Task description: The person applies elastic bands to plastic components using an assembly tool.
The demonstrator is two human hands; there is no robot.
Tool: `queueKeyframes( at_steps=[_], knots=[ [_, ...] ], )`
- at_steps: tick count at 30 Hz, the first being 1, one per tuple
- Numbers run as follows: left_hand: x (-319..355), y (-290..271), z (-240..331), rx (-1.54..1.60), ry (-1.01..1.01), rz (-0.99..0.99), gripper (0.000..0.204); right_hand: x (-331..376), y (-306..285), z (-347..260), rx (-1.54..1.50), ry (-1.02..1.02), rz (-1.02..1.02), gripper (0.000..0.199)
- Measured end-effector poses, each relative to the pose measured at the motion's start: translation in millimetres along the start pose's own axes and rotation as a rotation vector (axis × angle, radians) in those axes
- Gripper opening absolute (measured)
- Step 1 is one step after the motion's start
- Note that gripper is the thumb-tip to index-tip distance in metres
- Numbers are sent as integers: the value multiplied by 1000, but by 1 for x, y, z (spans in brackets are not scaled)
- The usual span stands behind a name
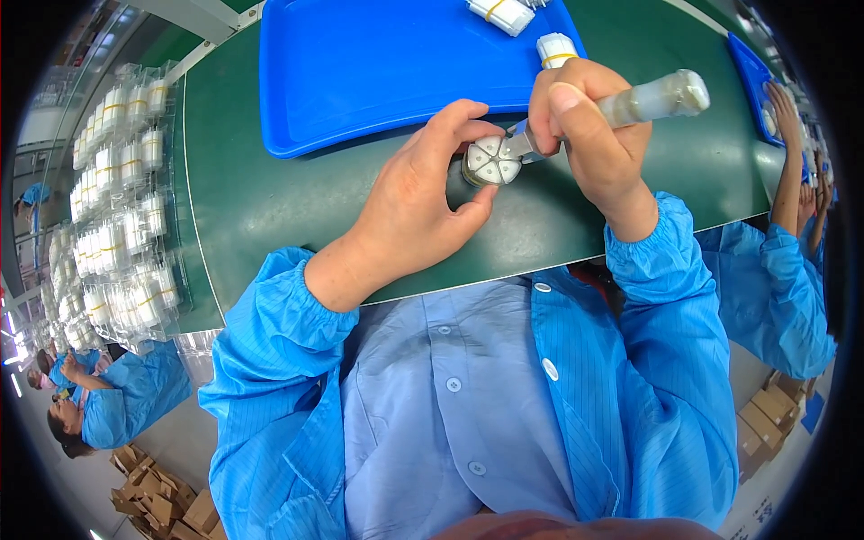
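My left hand (405, 193) curls its fingers and thumb around a round bundle of white wedge-shaped pieces (495, 160), end up, above the green tabletop. A wrapped fist, my right hand (594, 135) grips a hand tool with a thick, pale translucent handle (661, 97). The tool's flat metal end reaches the right side of the round bundle; whether it presses into it I cannot tell. Just behind my right hand is a white bundle with a yellow band (556, 49), partly covered by the fingers.
A blue tray (274, 135) lies at the back of the green table (243, 216), with another banded white bundle (504, 13) at its far right. Many bagged white bundles (121, 207) stand along the left. Co-workers in blue sit on both sides; cardboard boxes (166, 499) are piled lower left.
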State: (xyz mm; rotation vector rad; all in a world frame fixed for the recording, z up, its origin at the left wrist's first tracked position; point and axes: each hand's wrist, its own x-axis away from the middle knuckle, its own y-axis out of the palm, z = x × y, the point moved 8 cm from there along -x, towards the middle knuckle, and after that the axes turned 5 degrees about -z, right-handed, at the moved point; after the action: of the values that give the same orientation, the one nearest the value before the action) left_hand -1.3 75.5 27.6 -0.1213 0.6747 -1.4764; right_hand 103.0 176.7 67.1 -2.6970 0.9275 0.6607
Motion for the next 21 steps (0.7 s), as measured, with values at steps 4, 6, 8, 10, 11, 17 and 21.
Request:
queueKeyframes(
  at_steps=[4, 6, 8, 10, 11, 17, 21],
  knots=[
    [-1, 2, -2, -16, -43, -67, 60, 0, 5, 1, 96, 33, -59, 29],
    [-2, 5, -7, -12, -91, -127, 53, 1, 6, 2, 132, 45, -86, 29],
    [-2, 9, -14, 142, -76, -133, 46, 2, 1, 4, 123, 42, -52, 29],
    [0, 8, -30, 483, -199, -135, 47, -1, -8, -2, 12, 8, 49, 29],
    [4, 12, -38, 832, -315, -139, 48, 0, -17, -5, -94, -19, 155, 28],
    [6, -14, -27, 1175, -418, -83, 47, 10, -3, 1, 312, -145, -17, 25],
    [36, -53, -26, 1235, -367, 70, 49, 9, 37, -3, 580, -252, -182, 23]
  ],
)
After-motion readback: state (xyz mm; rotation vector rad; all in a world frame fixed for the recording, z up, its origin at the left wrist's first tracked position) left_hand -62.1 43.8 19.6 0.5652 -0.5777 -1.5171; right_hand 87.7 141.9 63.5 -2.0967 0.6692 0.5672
